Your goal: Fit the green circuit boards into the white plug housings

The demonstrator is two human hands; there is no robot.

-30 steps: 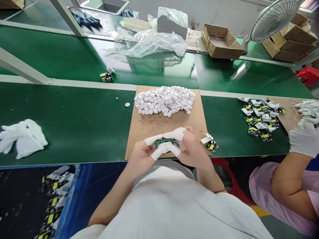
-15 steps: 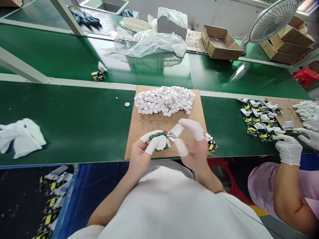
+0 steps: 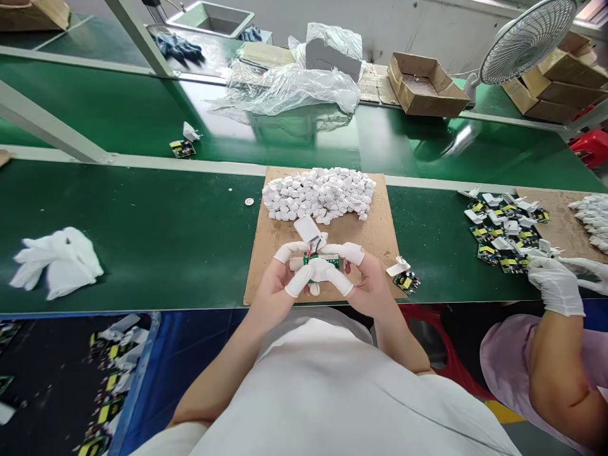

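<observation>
Between both hands is a small green circuit board [image 3: 327, 258], with a white plug housing [image 3: 308, 229] wired to its far side. My left hand [image 3: 280, 272] pinches the board's left end, and my right hand [image 3: 368, 278] pinches its right end. White finger cots cover the thumbs and forefingers. Both thumbs press on a white round piece [image 3: 320, 270] on the board's near face, partly hidden by them. Beyond the hands, a heap of small white pieces [image 3: 318, 193] lies on a cardboard sheet [image 3: 256, 272]. Another board with a white housing [image 3: 407, 281] rests by the sheet's right edge.
White gloves [image 3: 59, 259] lie on the green bench at left. Below stands a blue-rimmed bin [image 3: 154, 329] of boards. At right, a co-worker's gloved hand [image 3: 555, 285] is beside a pile of boards [image 3: 506, 228]. A board [image 3: 183, 149] lies beyond the rail.
My right hand has moved in from the white housing to the board's right end. The board is now level between both hands, its housing pointing away. The view has shifted slightly.
</observation>
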